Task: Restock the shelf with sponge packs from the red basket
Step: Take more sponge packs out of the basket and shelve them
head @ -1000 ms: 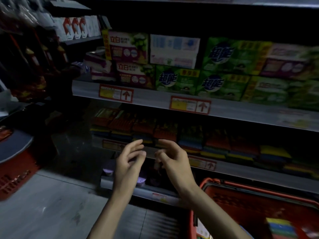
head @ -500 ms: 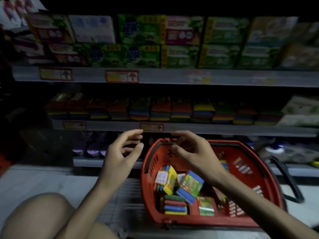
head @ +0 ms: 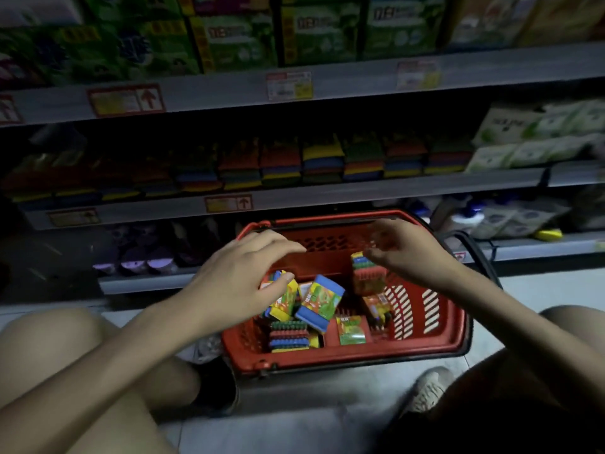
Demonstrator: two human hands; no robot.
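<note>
A dim shop aisle fills the frame, with a grey metal shelf unit (head: pixel 360 191) running across the upper half. Its top tier, along the upper edge of the frame, carries green and purple boxed goods (head: pixel 235 34) above a rail with red-and-yellow price tags (head: pixel 126 100). The middle tier holds a long row of stacked sponge packs (head: pixel 322 158) in red, yellow, blue and green bands, with pale green-and-white packets (head: pixel 530 139) at its right end. The lowest tier, at mid-left, shows dark purple items too dim to identify.

The floor (head: pixel 268 430) is pale tile, filling the lower part of the frame, with the person's bare knees at lower left and lower right and a shoe (head: pixel 429 388) at lower centre-right.

The red basket (head: pixel 347 358) sits on the floor at centre, just in front of the lowest tier, with loose sponge packs (head: pixel 319 301) lying tilted inside it.

The left hand (head: pixel 235 283) reaches over the basket's left side, its grip closing around a yellow-and-blue pack (head: pixel 284 298). The right hand (head: pixel 409 250) hovers over the right side, its grip spread wide, fingers blurred, thumb just beside an upright pack (head: pixel 366 273).
</note>
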